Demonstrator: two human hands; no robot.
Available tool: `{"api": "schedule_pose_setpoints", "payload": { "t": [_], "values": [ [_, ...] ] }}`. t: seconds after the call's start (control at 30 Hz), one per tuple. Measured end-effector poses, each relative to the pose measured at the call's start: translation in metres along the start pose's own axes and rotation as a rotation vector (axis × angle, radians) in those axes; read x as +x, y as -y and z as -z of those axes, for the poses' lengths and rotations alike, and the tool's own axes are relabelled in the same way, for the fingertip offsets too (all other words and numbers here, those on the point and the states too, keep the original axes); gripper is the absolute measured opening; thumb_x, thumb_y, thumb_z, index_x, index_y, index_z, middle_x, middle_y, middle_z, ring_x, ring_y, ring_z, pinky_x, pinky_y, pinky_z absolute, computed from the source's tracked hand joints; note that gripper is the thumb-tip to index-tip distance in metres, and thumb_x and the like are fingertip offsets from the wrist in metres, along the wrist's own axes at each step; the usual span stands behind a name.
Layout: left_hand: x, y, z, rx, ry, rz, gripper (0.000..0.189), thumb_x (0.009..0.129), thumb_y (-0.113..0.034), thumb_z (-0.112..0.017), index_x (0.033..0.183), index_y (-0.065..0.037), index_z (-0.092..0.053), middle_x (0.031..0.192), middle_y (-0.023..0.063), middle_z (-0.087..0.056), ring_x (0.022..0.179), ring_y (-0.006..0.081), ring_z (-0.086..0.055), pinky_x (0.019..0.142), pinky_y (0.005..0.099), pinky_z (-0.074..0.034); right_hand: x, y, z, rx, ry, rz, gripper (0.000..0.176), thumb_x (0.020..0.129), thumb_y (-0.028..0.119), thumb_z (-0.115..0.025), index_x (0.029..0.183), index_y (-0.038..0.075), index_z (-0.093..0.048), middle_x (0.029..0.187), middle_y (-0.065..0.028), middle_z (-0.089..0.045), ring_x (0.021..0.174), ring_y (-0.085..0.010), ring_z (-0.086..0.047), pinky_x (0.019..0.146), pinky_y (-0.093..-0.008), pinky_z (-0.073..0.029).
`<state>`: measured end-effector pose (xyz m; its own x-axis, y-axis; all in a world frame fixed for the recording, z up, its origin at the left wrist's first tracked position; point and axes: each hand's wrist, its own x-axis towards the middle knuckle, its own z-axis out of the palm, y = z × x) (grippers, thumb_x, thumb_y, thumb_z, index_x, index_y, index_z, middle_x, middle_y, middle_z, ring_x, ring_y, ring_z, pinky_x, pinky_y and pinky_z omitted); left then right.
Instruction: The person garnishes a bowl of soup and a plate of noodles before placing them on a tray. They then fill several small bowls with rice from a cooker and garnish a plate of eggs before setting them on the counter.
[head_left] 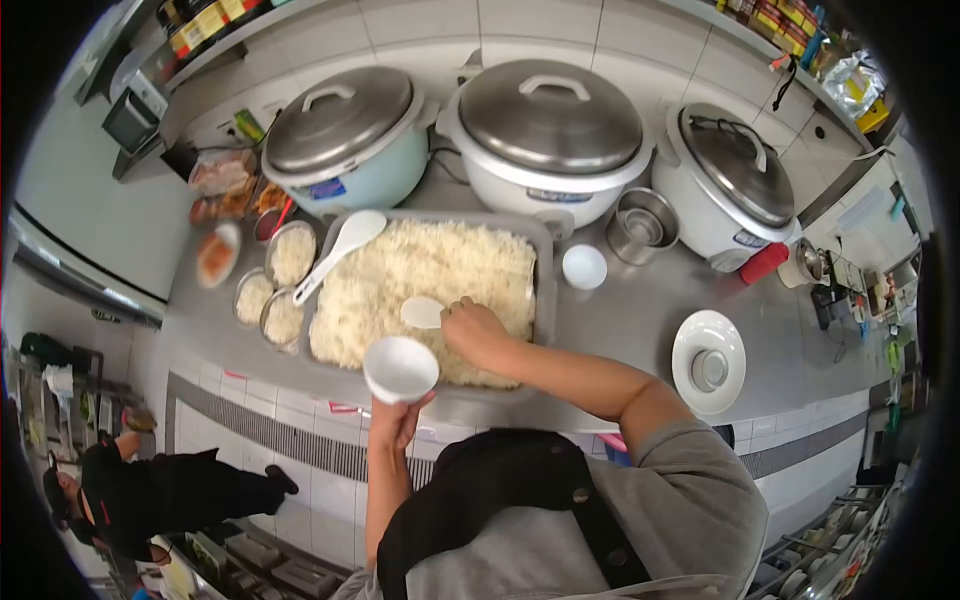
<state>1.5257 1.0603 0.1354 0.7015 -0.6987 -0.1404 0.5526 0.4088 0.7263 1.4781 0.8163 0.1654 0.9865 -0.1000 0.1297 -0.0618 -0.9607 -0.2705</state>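
Observation:
A large grey tray (545, 300) full of white rice (450, 255) lies on the steel counter. My left hand (400, 418) holds a white bowl (401, 369) from below, at the tray's front edge. Over the rice, my right hand (470, 328) is closed around the handle of a small white paddle (422, 312), whose flat blade points left. A longer white rice paddle (343, 252) rests across the tray's back left corner. The inside of the bowl shows no rice.
Three rice cookers (545, 120) with steel lids line the wall. Metal bowls of rice (293, 254) sit left of the tray. On the right are a small white cup (584, 267), steel pots (641, 226) and an oval plate (709, 362). A person in black (180, 495) is at lower left.

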Motion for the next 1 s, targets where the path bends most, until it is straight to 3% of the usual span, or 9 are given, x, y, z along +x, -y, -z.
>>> {"api": "schedule_pose_setpoints", "payload": {
  "t": [0.07,0.13,0.2,0.33,0.5,0.57,0.7,0.77,1.0],
  "values": [
    [0.000,-0.022,-0.011,0.040,-0.063,0.077,0.097,0.066,0.008,-0.084,0.150,-0.006,-0.037,0.134,0.0151,-0.058,0.119,0.0325,-0.063,0.092,0.0484,-0.062,0.013,-0.021,0.063,0.038,-0.053,0.021,0.013,0.081,0.002,-0.062,0.091,-0.004,-0.065,0.093,-0.0232,-0.067,0.092,-0.0393,-0.067,0.077,-0.0481,-0.056],
    [0.009,-0.039,-0.007,0.224,-0.109,0.148,0.096,0.064,0.019,-0.078,0.147,-0.005,-0.039,0.132,0.0174,-0.059,0.120,0.0335,-0.063,0.090,0.0471,-0.062,0.032,-0.055,0.141,0.007,-0.091,0.016,0.014,0.081,0.002,-0.064,0.091,-0.005,-0.070,0.100,-0.0234,-0.067,0.092,-0.0382,-0.068,0.080,-0.0482,-0.056],
    [0.018,-0.056,-0.012,0.271,-0.115,0.137,0.097,0.060,0.019,-0.081,0.145,-0.003,-0.039,0.128,0.0169,-0.061,0.116,0.0327,-0.064,0.090,0.0466,-0.062,0.080,-0.108,0.179,-0.130,-0.297,-0.273,0.018,0.087,0.008,-0.060,0.088,-0.006,-0.070,0.100,-0.0237,-0.067,0.092,-0.0388,-0.070,0.079,-0.0497,-0.057],
    [0.038,-0.064,-0.014,0.316,-0.092,0.054,0.100,0.056,0.015,-0.085,0.144,-0.002,-0.041,0.127,0.0137,-0.062,0.116,0.0300,-0.064,0.094,0.0429,-0.060,0.151,-0.248,0.232,-0.410,-0.436,-0.477,0.018,0.087,0.011,-0.064,0.098,0.001,-0.073,0.104,-0.0235,-0.068,0.097,-0.0403,-0.072,0.079,-0.0493,-0.060],
    [0.060,-0.031,-0.005,0.234,-0.016,0.153,0.107,0.052,0.011,-0.090,0.146,-0.004,-0.041,0.129,0.0110,-0.061,0.119,0.0257,-0.062,0.098,0.0392,-0.055,0.183,-0.329,0.246,-0.414,-0.170,-0.533,0.023,0.091,0.013,-0.062,0.111,0.004,-0.069,0.116,-0.0220,-0.068,0.109,-0.0378,-0.069,0.089,-0.0491,-0.057],
    [0.063,-0.019,-0.014,0.183,0.059,0.171,0.109,0.052,0.004,-0.095,0.146,-0.005,-0.040,0.130,0.0109,-0.060,0.122,0.0241,-0.060,0.101,0.0390,-0.053,0.188,-0.341,0.247,-0.456,-0.064,-0.507,0.027,0.092,0.014,-0.062,0.117,0.005,-0.066,0.119,-0.0217,-0.068,0.111,-0.0369,-0.068,0.092,-0.0490,-0.056],
    [0.074,-0.021,-0.006,0.686,0.210,-0.056,0.112,0.054,-0.017,-0.102,0.144,-0.005,-0.037,0.135,0.0124,-0.054,0.126,0.0260,-0.056,0.105,0.0413,-0.049,0.185,-0.370,0.244,-0.585,-0.075,-0.413,0.034,0.090,0.014,-0.065,0.123,0.005,-0.058,0.120,-0.0211,-0.068,0.111,-0.0369,-0.068,0.092,-0.0493,-0.056],
    [0.071,-0.033,-0.007,0.705,0.111,-0.206,0.113,0.054,-0.020,-0.103,0.144,-0.004,-0.036,0.135,0.0141,-0.053,0.126,0.0271,-0.056,0.104,0.0421,-0.049,0.194,-0.371,0.252,-0.615,-0.098,-0.379,0.035,0.089,0.013,-0.066,0.122,0.004,-0.057,0.118,-0.0213,-0.069,0.110,-0.0383,-0.068,0.091,-0.0498,-0.056],
    [0.082,-0.051,0.058,1.165,0.063,-0.764,0.119,0.055,-0.018,-0.100,0.150,-0.005,-0.030,0.138,0.0218,-0.050,0.125,0.0349,-0.055,0.102,0.0456,-0.049,0.270,-0.255,0.320,-0.483,-0.198,-0.202,0.028,0.092,0.016,-0.067,0.116,0.004,-0.060,0.104,-0.0254,-0.070,0.102,-0.0446,-0.067,0.087,-0.0524,-0.054]
  ]
}}
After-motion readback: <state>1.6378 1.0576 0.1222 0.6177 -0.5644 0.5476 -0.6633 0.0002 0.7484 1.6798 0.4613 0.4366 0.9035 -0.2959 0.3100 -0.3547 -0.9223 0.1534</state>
